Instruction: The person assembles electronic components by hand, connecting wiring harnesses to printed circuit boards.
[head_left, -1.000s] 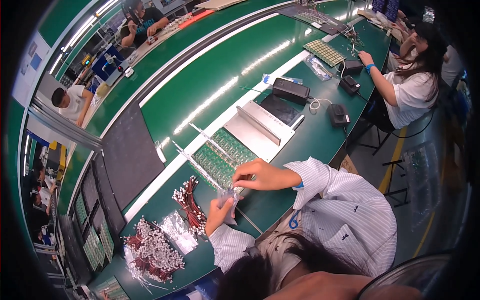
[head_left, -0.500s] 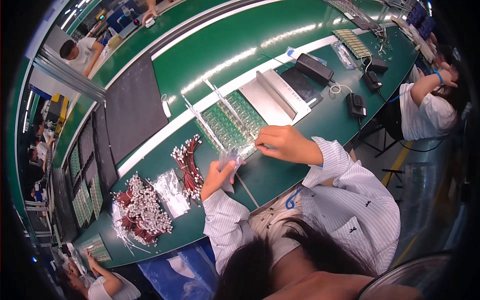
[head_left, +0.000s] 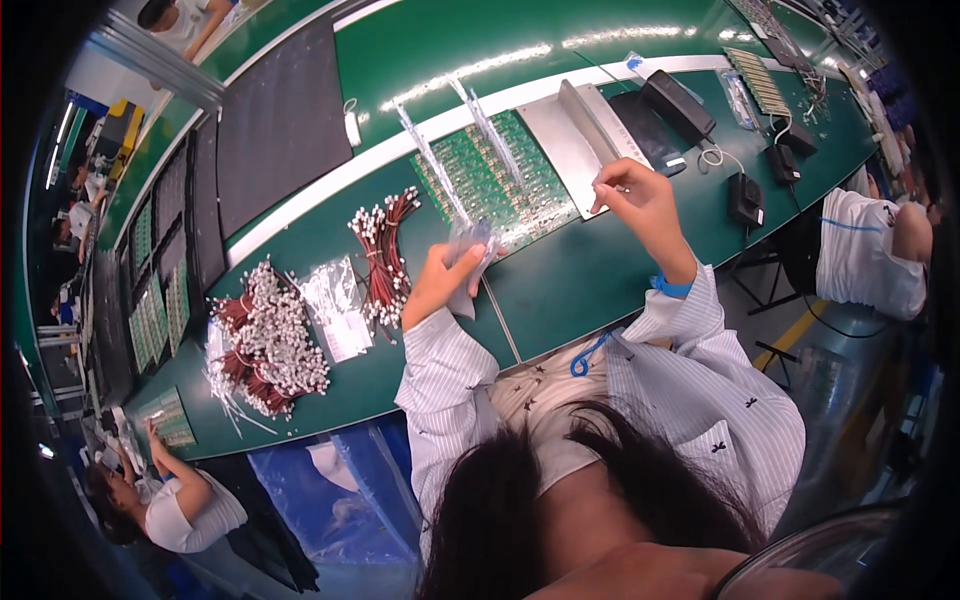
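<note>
The left hand (head_left: 445, 278) grasps a crinkled clear plastic bag (head_left: 474, 243) at the near-left corner of the green circuit board panel (head_left: 482, 168), which lies on the surface (head_left: 560, 290). Right of that panel, the right hand (head_left: 645, 205) is raised near the metal fixture (head_left: 560, 135), fingers drawn together; whether they grip anything I cannot tell. Left of the panel lies a red-brown wire bundle (head_left: 384, 265).

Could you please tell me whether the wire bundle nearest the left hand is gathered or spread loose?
Gathered: the wire bundle narrows at its middle, its white-tipped ends fanning out, left of the left hand.
</note>
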